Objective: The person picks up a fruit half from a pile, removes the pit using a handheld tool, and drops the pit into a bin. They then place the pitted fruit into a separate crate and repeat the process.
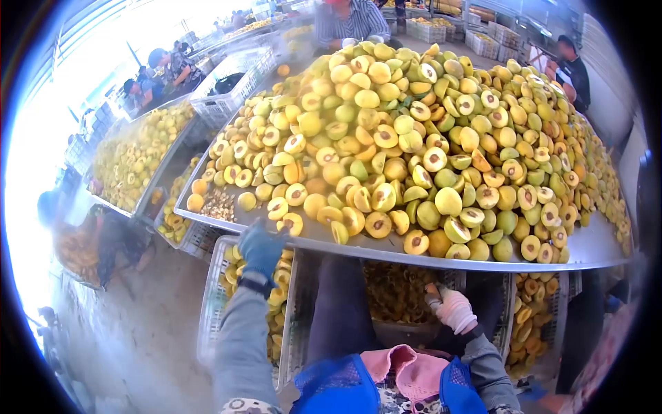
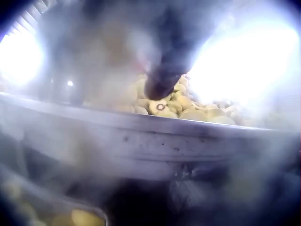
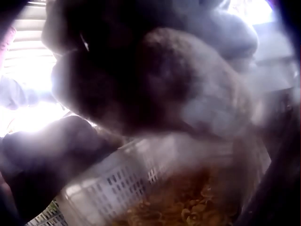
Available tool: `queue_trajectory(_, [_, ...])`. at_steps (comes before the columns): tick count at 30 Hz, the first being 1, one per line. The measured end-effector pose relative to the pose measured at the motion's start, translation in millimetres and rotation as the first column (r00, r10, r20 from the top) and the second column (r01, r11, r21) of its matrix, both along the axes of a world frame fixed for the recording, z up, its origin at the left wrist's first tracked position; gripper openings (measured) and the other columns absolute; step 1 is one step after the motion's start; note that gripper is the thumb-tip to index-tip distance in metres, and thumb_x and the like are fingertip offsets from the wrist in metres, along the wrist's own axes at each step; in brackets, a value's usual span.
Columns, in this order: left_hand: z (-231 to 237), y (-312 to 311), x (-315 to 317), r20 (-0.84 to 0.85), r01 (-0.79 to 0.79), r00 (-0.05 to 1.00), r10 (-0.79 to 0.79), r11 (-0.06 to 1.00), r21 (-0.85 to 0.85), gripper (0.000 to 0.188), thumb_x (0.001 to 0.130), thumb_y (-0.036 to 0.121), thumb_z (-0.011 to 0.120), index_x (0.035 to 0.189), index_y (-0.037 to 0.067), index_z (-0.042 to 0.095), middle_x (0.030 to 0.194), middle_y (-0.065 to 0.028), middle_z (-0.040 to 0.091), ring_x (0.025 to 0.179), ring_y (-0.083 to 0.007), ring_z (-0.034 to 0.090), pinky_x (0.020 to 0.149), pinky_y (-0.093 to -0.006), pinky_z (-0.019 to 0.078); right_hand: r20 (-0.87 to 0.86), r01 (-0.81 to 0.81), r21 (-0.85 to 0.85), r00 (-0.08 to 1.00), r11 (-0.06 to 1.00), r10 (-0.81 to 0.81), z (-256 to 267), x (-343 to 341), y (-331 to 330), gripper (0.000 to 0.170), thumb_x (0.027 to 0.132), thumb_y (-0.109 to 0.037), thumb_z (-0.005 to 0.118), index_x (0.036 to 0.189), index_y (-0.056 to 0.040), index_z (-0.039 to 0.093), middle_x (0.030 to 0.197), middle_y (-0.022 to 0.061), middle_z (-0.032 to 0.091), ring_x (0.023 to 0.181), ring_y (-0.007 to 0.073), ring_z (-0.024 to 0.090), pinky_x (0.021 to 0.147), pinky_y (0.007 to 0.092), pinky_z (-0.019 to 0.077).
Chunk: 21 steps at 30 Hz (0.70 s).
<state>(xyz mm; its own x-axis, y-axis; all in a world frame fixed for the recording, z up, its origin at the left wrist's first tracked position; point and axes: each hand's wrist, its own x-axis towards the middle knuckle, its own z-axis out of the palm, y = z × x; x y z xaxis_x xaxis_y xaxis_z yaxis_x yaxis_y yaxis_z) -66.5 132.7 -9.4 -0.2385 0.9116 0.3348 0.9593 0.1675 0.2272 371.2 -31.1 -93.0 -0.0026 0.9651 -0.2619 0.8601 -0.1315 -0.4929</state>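
A big heap of halved yellow-green peaches (image 1: 407, 145) covers the metal table (image 1: 386, 254). My left hand (image 1: 262, 250), in a blue-grey glove, reaches over the table's front edge beside the nearest halves, its fingers pointing forward. In the left wrist view its dark fingers (image 2: 162, 84) overlap a cut peach half (image 2: 159, 107). Lower down, my right hand (image 1: 452, 308), in a pale glove with brown-stained fingertips, is bent over a crate of brown scraps (image 1: 400, 293). Blur and shadow darken it in the right wrist view; I cannot tell whether it holds anything.
Small pits (image 1: 218, 205) lie at the table's left corner. Below the table, a white crate (image 1: 212, 303) of peach halves stands left of my legs, another crate of halves (image 1: 529, 324) to the right. A second fruit-filled table (image 1: 141, 159) is at left. People work around.
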Motion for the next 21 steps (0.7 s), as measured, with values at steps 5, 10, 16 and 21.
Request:
queue_trajectory(5, [-2,80,35,0.021,0.165,0.980,-0.197,0.753,-0.636,0.076,0.064,0.050,0.080,0.116,-0.003,0.062,0.113,-0.0233,0.067,0.096,-0.0391,0.067,0.085,-0.0453,0.0516,-0.097,-0.045,-0.085,0.995,0.995,0.036,32,-32,5,0.052,0.093,-0.046,0.054,0.132,-0.0111,0.055,0.098,0.0236,0.069,0.092,0.0428,0.066,0.081,0.0484,0.0516])
queue_trajectory(10, [17,49,50,0.707,0.387,0.695,-0.128,0.896,-0.218,0.058,0.074,0.032,0.077,0.118,-0.003,0.059,0.104,-0.0173,0.069,0.089,-0.0329,0.069,0.079,-0.0395,0.0556,-0.360,-0.031,0.180,0.928,0.983,0.095,78,-57,18,0.052,0.092,-0.039,0.061,0.134,-0.0095,0.054,0.097,0.0244,0.069,0.091,0.0431,0.065,0.077,0.0457,0.0524])
queue_trajectory(16, [46,-43,133,0.938,0.276,-0.345,-0.038,0.951,0.141,0.044,0.081,0.004,0.071,0.122,0.000,0.054,0.109,-0.0125,0.065,0.090,-0.0229,0.067,0.077,-0.0299,0.0555,-0.490,-0.040,0.364,0.842,0.931,0.227,124,-92,27,0.057,0.095,-0.041,0.059,0.138,-0.0050,0.050,0.087,0.0246,0.067,0.081,0.0432,0.066,0.068,0.0449,0.0516])
queue_trajectory(21, [41,-82,183,0.866,0.461,0.027,-0.500,0.775,0.433,0.040,0.092,0.019,0.067,0.124,-0.002,0.053,0.112,-0.0145,0.065,0.096,-0.0230,0.065,0.081,-0.0321,0.0540,-0.499,0.013,0.362,0.847,0.932,0.182,117,-86,14,0.057,0.097,-0.041,0.056,0.139,-0.0037,0.048,0.079,0.0249,0.066,0.072,0.0432,0.065,0.061,0.0459,0.0497])
